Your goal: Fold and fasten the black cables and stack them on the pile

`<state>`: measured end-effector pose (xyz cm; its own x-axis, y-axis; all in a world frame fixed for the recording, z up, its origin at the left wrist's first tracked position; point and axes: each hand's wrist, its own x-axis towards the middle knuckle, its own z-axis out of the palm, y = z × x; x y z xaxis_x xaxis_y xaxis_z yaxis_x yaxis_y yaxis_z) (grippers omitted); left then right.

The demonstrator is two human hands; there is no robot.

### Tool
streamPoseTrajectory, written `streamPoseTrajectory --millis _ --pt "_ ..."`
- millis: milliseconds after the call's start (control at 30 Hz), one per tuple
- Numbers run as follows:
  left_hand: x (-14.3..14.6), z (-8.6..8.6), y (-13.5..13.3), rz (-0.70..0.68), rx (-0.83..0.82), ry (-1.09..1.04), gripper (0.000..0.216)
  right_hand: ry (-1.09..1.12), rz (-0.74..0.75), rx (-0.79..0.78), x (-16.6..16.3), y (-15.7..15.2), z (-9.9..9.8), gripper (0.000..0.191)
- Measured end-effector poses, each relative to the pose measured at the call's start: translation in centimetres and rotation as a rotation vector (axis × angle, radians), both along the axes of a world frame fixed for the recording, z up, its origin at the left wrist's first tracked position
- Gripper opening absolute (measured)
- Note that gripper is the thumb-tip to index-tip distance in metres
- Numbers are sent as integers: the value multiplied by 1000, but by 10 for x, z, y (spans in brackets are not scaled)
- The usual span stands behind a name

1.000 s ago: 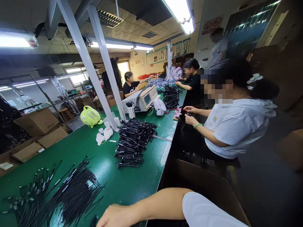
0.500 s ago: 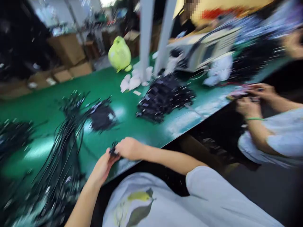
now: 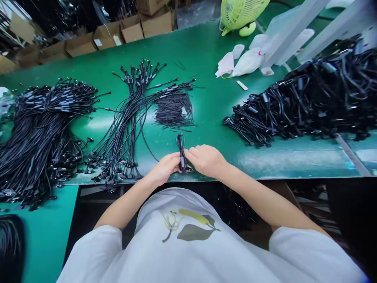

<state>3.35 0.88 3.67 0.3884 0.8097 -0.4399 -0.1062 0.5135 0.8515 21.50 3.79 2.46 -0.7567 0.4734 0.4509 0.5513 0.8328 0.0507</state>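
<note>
A black cable (image 3: 182,154), folded into a small upright bundle with a metal-tipped plug at its lower end, is pinched between both hands at the table's front edge. My left hand (image 3: 165,168) closes on it from the left. From the right, my right hand (image 3: 207,160) grips it with fingers curled inward. Just beyond lies a flat pile of thin black ties (image 3: 172,110). Loose straight cables (image 3: 131,118) are spread to the left of it. Off to the right is a large heap of bundled black cables (image 3: 306,98).
A thick stack of long black cables (image 3: 44,125) covers the left end of the green table (image 3: 206,94). A light green fan (image 3: 241,15), white bags (image 3: 247,63) and grey posts (image 3: 294,31) stand at the back right. Cardboard boxes (image 3: 132,29) line the far side.
The view has swung left, so the co-worker on the right is out of sight. Both my hands still hold the cable at the table edge.
</note>
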Motion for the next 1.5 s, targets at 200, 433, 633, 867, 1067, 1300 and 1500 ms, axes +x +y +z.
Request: streamPoseTrajectory --millis 200,433,633,867,1067,1300,1500 --pt "-7 3 3 -259 468 540 27 208 -94 -581 4 1 5 26" --pt "-11 -6 8 -239 322 323 34 404 -276 -623 12 -7 9 24" --pt "-4 -16 12 -400 511 534 30 -103 5 -309 11 0 1 28" --pt "-2 -18 9 -599 798 803 34 -343 -26 -472 11 -6 -31 38" --pt "-6 -22 13 -474 742 709 31 -343 -220 -504 20 -18 -18 17" --pt "-1 -38 10 -318 1081 777 39 -170 -263 -801 47 1 16 28" --pt "-8 -46 12 -268 885 762 39 229 -1082 -114 181 73 81 42"
